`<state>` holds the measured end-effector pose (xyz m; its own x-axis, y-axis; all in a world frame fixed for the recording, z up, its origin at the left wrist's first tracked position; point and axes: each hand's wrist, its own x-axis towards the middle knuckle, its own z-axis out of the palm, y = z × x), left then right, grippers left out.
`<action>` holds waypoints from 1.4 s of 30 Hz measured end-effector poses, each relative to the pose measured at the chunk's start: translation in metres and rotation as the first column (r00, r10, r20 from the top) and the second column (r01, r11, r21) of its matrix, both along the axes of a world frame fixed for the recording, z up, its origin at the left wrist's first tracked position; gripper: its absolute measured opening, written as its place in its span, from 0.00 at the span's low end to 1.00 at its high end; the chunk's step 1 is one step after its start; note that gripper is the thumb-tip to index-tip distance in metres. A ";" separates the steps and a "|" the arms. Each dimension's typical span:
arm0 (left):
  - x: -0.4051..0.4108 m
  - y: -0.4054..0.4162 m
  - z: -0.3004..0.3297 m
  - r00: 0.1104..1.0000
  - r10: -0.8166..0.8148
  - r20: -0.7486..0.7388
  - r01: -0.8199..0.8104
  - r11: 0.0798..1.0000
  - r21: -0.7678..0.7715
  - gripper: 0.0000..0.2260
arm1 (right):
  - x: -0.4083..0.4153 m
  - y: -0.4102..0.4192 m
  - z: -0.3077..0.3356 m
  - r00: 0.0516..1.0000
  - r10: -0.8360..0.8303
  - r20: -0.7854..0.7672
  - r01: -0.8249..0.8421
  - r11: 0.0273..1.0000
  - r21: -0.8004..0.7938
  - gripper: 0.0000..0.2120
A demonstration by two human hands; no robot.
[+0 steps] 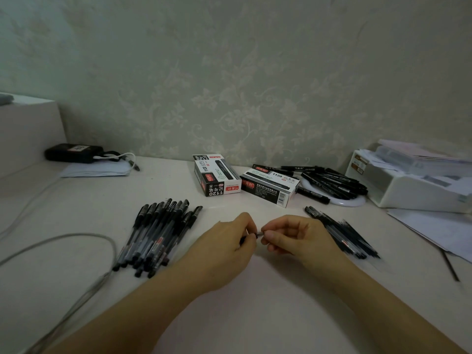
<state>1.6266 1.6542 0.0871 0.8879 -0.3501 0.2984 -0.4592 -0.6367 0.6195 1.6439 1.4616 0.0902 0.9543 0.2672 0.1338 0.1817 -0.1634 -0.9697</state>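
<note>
Left hand [229, 241] and right hand [293, 236], fingers curled, pinch one pen [258, 234] between them, above mid-table [255, 297]. Pen dark, mostly hidden, possibly a cap end. Left pile [155, 233]: about a dozen capped pens, just beside the left hand. Right pile [342, 233]: blurred, uncountable. Two boxes behind: left box [217, 175], right box [270, 186]. Bare table runs to the near edge.

L hand [231, 242] & R hand [296, 237] both pinching, fingertips nearly meeting.

head view | worn on head | faces forward and down | close over tabletop [255, 302] | wall [255, 72] behind
</note>
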 end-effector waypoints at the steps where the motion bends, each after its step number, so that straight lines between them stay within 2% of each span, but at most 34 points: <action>1: 0.000 0.000 0.000 1.000 0.002 0.006 -0.002 1.000 0.003 0.05 | 0.000 0.000 0.000 1.000 -0.003 0.002 0.003 1.000 -0.005 0.05; 7: 0.003 -0.001 0.001 0.991 -0.042 0.128 0.033 0.997 0.072 0.03 | -0.001 -0.001 0.000 0.999 -0.028 0.035 0.032 0.992 -0.122 0.06; 11: 0.003 -0.002 0.001 0.986 -0.066 0.156 0.056 0.996 0.066 0.02 | -0.002 0.002 -0.004 0.985 -0.031 0.170 0.083 0.948 -0.308 0.16; 14: 0.004 -0.002 -0.001 0.987 -0.050 0.156 0.042 0.998 0.057 0.02 | -0.001 0.002 -0.003 0.976 -0.051 0.214 0.120 0.938 -0.325 0.23; 16: 0.005 -0.001 -0.002 0.988 -0.035 0.149 0.028 0.998 0.050 0.02 | -0.001 0.001 -0.001 0.977 -0.053 0.208 0.114 0.949 -0.295 0.20; 20: 0.005 0.000 -0.004 0.989 -0.034 0.143 0.027 0.998 0.049 0.03 | 0.002 -0.001 -0.002 0.986 0.000 0.164 0.042 0.967 -0.251 0.05; 25: 0.006 -0.001 -0.007 0.990 -0.036 0.136 0.027 0.997 0.066 0.03 | 0.001 0.001 -0.004 0.986 -0.038 0.161 0.079 0.962 -0.261 0.08; 30: 0.008 0.000 -0.007 0.991 -0.034 0.131 0.029 0.999 0.041 0.03 | 0.001 -0.001 -0.003 0.989 0.026 0.143 0.009 0.970 -0.242 0.04; 36: 0.008 -0.001 -0.008 0.991 -0.048 0.123 0.044 0.998 0.036 0.03 | 0.000 0.000 -0.007 0.979 0.012 0.202 0.061 0.935 -0.350 0.16; 39: 0.007 -0.002 -0.009 0.992 -0.038 0.119 0.035 0.999 0.026 0.03 | -0.001 0.001 -0.005 0.975 -0.003 0.221 0.080 0.936 -0.343 0.22; 40: 0.007 -0.002 -0.009 0.993 -0.026 0.118 0.024 0.999 0.023 0.03 | -0.002 0.000 -0.004 0.974 -0.001 0.226 0.079 0.939 -0.335 0.22; 42: 0.008 -0.001 -0.008 0.994 -0.002 0.107 0.000 1.000 0.016 0.04 | -0.001 -0.001 -0.004 0.976 0.017 0.219 0.056 0.945 -0.321 0.14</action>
